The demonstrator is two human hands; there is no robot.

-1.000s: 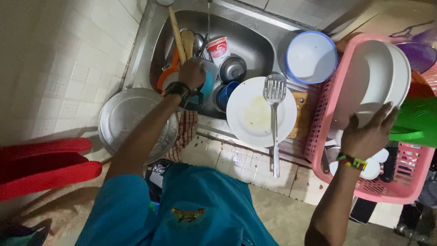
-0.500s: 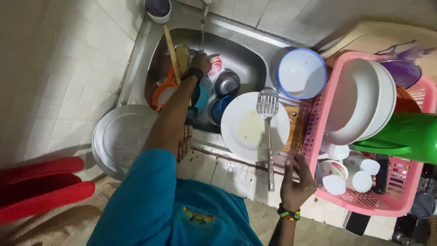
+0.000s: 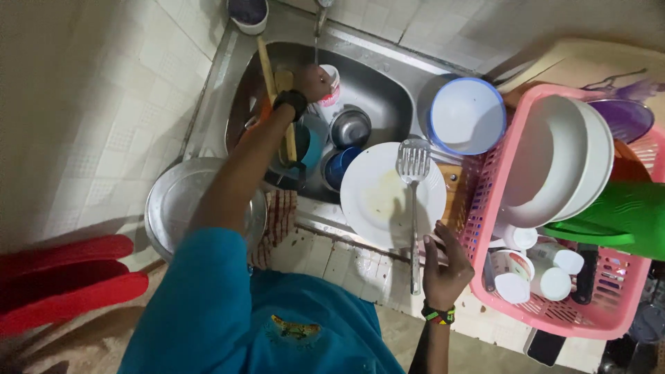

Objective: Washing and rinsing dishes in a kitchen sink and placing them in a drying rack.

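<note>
Left hand (image 3: 313,82) is down in the steel sink (image 3: 388,90), fingers curled round a white cup with red print (image 3: 331,84) under the tap (image 3: 320,14); black wristband on that wrist. Grip looks closed on the cup, though the fingertips are partly hidden.

Right hand (image 3: 447,263) hangs over the worktop (image 3: 332,256) edge, fingers loosely spread, holding nothing. It sits just beside the lower end of the metal slotted spatula (image 3: 413,201), close to the handle; cannot tell if it touches. Beaded band on that wrist.

The spatula lies across a dirty white plate (image 3: 377,201) that rests on the front rim of the sink, slotted head up on the plate, handle running off towards the person.

In the sink: wooden spoon (image 3: 267,69) leaning at the left wall, small steel bowl (image 3: 350,127), blue cup (image 3: 339,168), teal cup (image 3: 312,147). White bowl with blue rim (image 3: 466,115) sits at the right side of the sink.

Right of it, a pink dish basket (image 3: 485,201) with large white bowls (image 3: 554,159) stood on edge and small white cups (image 3: 547,266) low down. Green plastic item (image 3: 616,215) overlaps the basket's right side.

Left of the sink: round steel pan (image 3: 173,201) on the worktop, partly under the left arm. Red plastic thing (image 3: 62,277) at far left.
</note>
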